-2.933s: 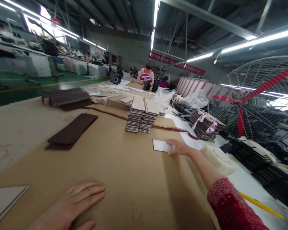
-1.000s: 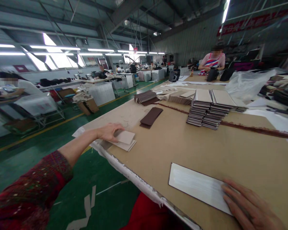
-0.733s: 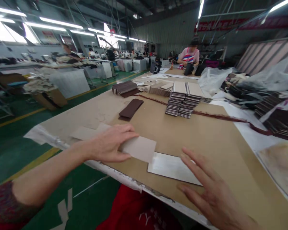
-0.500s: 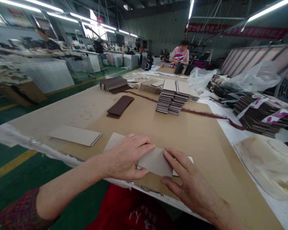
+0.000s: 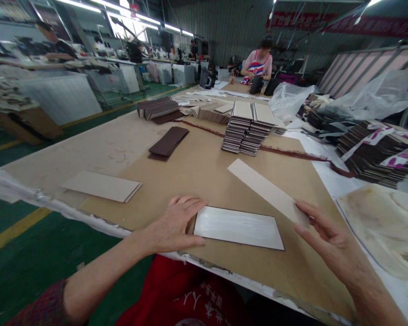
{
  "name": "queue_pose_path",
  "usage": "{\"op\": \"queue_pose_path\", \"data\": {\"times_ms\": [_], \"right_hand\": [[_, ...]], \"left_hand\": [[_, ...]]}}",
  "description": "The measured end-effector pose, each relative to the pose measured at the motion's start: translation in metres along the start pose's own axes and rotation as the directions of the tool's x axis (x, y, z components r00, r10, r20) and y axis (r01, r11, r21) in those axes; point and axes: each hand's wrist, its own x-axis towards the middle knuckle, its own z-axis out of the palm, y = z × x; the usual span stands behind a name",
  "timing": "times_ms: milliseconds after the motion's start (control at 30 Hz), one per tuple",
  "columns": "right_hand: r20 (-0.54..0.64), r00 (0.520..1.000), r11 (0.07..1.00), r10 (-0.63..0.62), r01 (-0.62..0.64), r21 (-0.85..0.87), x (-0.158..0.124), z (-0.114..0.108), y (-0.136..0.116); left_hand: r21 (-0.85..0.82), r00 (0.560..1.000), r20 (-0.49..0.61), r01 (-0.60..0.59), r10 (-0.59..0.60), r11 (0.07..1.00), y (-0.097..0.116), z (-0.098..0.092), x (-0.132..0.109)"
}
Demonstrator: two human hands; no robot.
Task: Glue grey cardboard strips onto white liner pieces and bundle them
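A flat rectangular panel, white and streaky on top with a thin dark border, lies near the table's front edge. At its left end rests my left hand, thumb and fingers spread apart around the corners. To the right, my right hand pinches one end of a grey cardboard strip between thumb and fingers. The strip slants away to the upper left, raised beside the panel. More grey cardboard pieces lie stacked at the left. Dark brown strips lie farther back.
Two tall stacks of layered panels stand mid-table, with a brown stack to their left. Bundled dark boards and plastic bags line the right side. A co-worker is at the far end.
My right hand has moved right, carrying the grey cardboard off the panel, whose white top now shows. My left hand no longer lies on the cardboard and is at the panel's left end.
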Motion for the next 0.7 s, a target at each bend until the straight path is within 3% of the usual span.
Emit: {"op": "queue_pose_path", "data": {"times_ms": [133, 300, 533, 700], "right_hand": [[0.152, 0.985, 0.995, -0.086, 0.092, -0.033, -0.006, 0.004, 0.009], [0.320, 0.927, 0.968, -0.197, 0.236, -0.086, -0.012, 0.009, 0.010], [0.376, 0.876, 0.926, -0.302, 0.363, -0.103, -0.015, 0.017, 0.017], [0.408, 0.862, 0.919, -0.301, 0.377, -0.118, -0.012, 0.021, 0.017]], "left_hand": [[-0.053, 0.999, 0.012, -0.037, 0.038, 0.998, 0.001, -0.001, 0.004], [-0.131, 0.998, 0.045, -0.048, 0.054, 0.990, -0.005, -0.007, 0.002], [-0.150, 1.000, 0.002, -0.022, 0.023, 0.988, -0.011, -0.004, -0.004], [-0.159, 1.000, 0.003, -0.024, 0.024, 0.987, -0.009, -0.006, -0.003]]}}
